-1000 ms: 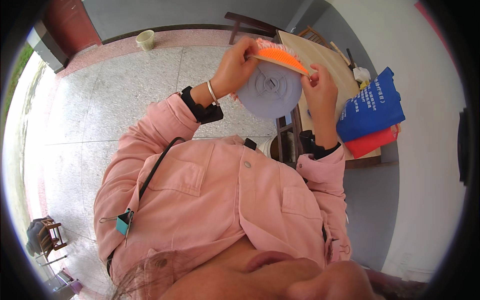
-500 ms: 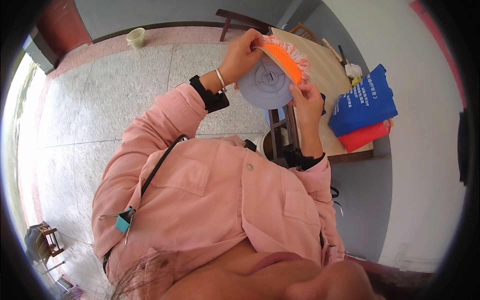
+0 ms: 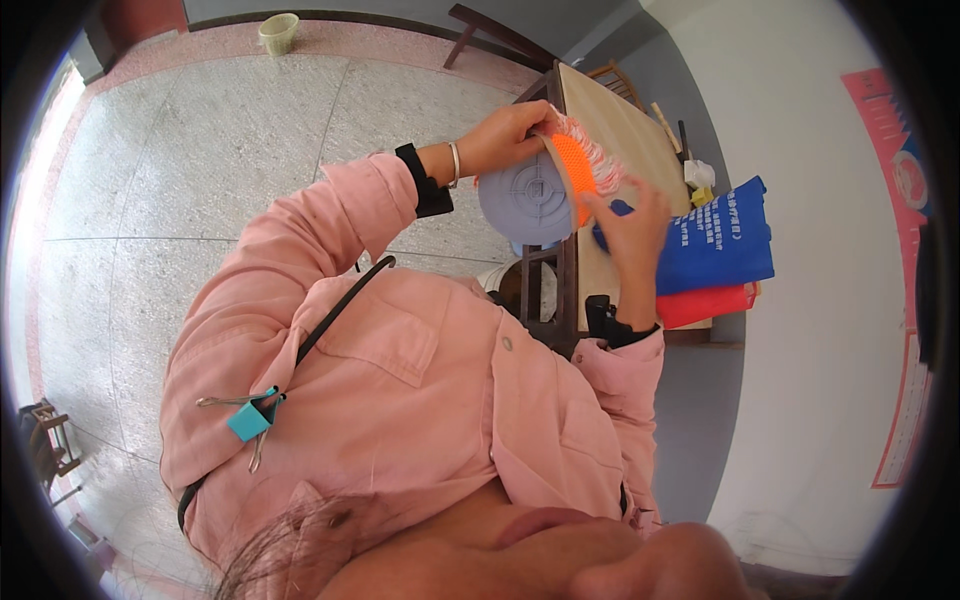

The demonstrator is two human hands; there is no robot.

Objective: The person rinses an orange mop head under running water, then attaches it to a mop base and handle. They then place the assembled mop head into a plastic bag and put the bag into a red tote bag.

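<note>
Raised before my chest is a round mop head: a grey plastic disc [image 3: 525, 195] faces me, and behind it lies an orange mesh mop pad [image 3: 575, 165] with a pink-and-white fringe [image 3: 595, 150]. Closed on the upper edge, my left hand [image 3: 505, 138] grips the disc and pad together, its fingertips partly hidden behind the rim. My right hand [image 3: 635, 235] is at the pad's right edge, with the thumb against the orange mesh. Its other fingers are smeared by motion beside the fringe, so their hold is unclear.
To my right stands a table [image 3: 610, 110] with a blue bag [image 3: 720, 240] over a red one [image 3: 705, 305]. A white bucket [image 3: 505, 280] is below the mop head. Farther off are a pale basket [image 3: 279, 34] on the floor and a dark bench [image 3: 495, 35].
The view has swung a little. The mop head has shifted slightly right and down, still in my left hand. My right hand's fingers have moved and now blur beside the fringe.
</note>
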